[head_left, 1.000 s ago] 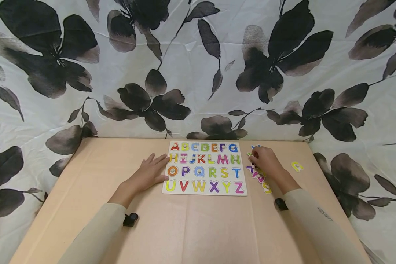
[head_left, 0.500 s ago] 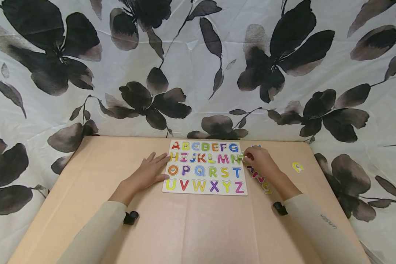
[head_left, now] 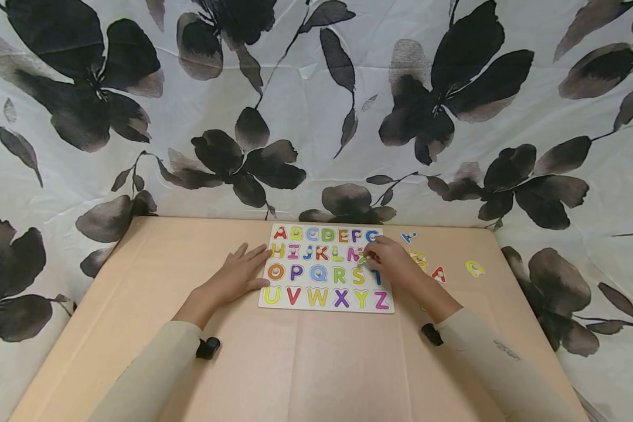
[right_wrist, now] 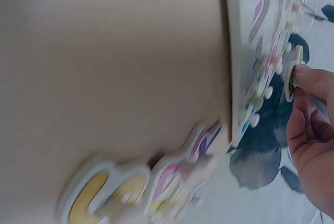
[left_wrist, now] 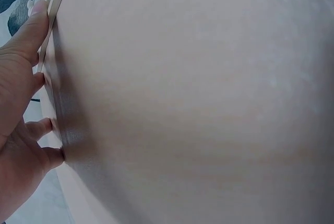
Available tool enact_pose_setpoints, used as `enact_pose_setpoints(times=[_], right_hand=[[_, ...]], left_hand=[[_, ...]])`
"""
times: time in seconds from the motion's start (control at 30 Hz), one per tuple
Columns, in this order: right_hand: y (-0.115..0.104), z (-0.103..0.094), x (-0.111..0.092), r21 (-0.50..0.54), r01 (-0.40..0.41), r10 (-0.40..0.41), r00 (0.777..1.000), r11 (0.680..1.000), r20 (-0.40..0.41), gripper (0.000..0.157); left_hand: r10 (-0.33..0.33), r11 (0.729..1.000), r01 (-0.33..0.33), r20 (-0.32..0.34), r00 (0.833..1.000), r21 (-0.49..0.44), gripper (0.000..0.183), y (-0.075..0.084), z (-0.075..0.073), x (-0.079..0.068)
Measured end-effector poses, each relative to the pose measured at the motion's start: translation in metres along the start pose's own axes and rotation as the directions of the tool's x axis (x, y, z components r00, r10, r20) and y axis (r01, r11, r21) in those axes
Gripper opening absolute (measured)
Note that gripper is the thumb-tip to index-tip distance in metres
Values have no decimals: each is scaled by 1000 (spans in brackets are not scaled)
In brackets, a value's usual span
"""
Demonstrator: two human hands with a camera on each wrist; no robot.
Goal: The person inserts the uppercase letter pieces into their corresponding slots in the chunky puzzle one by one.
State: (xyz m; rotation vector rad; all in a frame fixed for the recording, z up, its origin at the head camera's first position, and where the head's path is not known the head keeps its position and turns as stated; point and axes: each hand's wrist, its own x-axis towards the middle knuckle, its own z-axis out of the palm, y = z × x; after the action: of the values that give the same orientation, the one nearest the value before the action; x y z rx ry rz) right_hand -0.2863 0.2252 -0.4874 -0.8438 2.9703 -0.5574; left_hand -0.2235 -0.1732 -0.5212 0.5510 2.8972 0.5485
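Observation:
A white alphabet puzzle board (head_left: 307, 274) with rows of coloured letters A to Z lies on the table. In the head view, my left hand (head_left: 240, 274) rests against its left edge with fingers spread. The left wrist view shows the thumb (left_wrist: 32, 32) on the board's edge. My right hand (head_left: 389, 259) pinches a small green letter piece (head_left: 362, 258) above the board's right side, near M and N. Thumb and fingertips hold that green piece (right_wrist: 290, 84) by its edge in the right wrist view. Which letter it is cannot be made out.
Right of the board lie loose letter pieces: a blue one (head_left: 408, 237), a yellow one (head_left: 418, 258), a red A (head_left: 439, 274) and a yellow piece (head_left: 475, 268) farther right. The right forearm hides others. A floral cloth (head_left: 343, 135) hangs behind the table (head_left: 343, 363).
My right hand has moved left from the loose letters to over the board, carrying the green letter piece. The red A and a yellow piece have come into sight. My left hand has stayed put.

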Motion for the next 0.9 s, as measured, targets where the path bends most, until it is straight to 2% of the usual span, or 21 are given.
enact_pose_setpoints(times=[0.13, 0.33, 0.47, 0.6, 0.67, 0.9], right_hand=[[-9, 5, 6, -18, 35, -34, 999, 999, 26, 10], [-22, 13, 13, 24, 95, -96, 993, 995, 67, 11], [-26, 18, 17, 30, 163, -165, 984, 986, 74, 13], [-28, 23, 20, -6, 226, -224, 970, 974, 92, 13], [-29, 25, 22, -18, 243, -240, 965, 970, 106, 12], [-31, 28, 26, -10, 230, -224, 956, 973, 190, 14]], left_hand=[[0, 1000, 0, -1, 1000, 3, 82, 0, 0, 3], [-12, 1000, 12, -2, 1000, 2, 82, 0, 0, 6], [-16, 1000, 16, -4, 1000, 0, 82, 0, 0, 7], [-22, 1000, 22, -10, 1000, -2, 82, 0, 1, 8], [-27, 1000, 27, -12, 1000, -5, 82, -1, 2, 8], [-35, 999, 34, -11, 999, -23, 83, 0, 3, 11]])
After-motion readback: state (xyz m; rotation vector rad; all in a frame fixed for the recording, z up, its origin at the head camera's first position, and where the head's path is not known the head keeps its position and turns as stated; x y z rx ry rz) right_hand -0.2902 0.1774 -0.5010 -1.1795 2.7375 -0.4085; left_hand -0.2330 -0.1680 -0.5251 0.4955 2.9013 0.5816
